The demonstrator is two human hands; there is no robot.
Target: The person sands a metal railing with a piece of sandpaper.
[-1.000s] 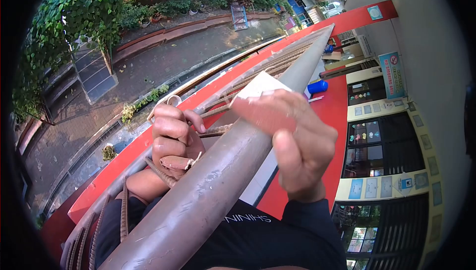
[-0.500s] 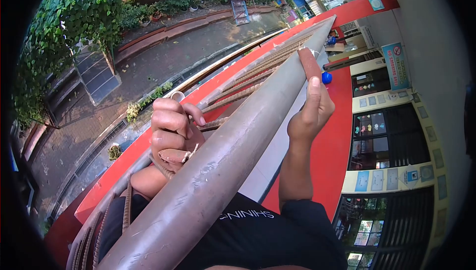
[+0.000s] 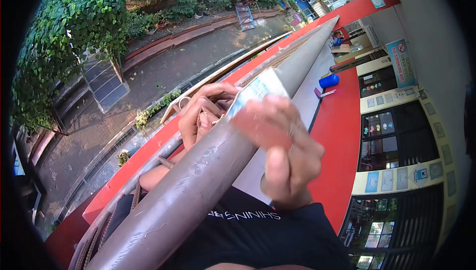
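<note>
A thick grey-brown metal pipe [image 3: 198, 181] runs diagonally up and away from me, its paint scuffed. Across its top lies what looks like a strip of cloth-backed sandpaper [image 3: 262, 90], its white back printed in blue. My right hand [image 3: 292, 156], blurred by motion, is over the pipe with its fingers along the strip and holds a reddish-brown part of it. On the far side, my left hand [image 3: 203, 111] is closed, with a frayed edge of the strip showing at its fingers. The pipe hides part of the left hand.
Below the pipe runs a red ledge [image 3: 342, 171] with ribbed bars beside it. A blue container [image 3: 329, 81] stands farther along. Barred windows [image 3: 396, 230] and a no-smoking sign [image 3: 401, 62] are at right. Down at left lie a paved yard [image 3: 163, 72] and leafy plants [image 3: 74, 27].
My right hand has come down from the pipe's far right side to over its top. My left hand has moved up along the pipe. The strip's white printed back now shows.
</note>
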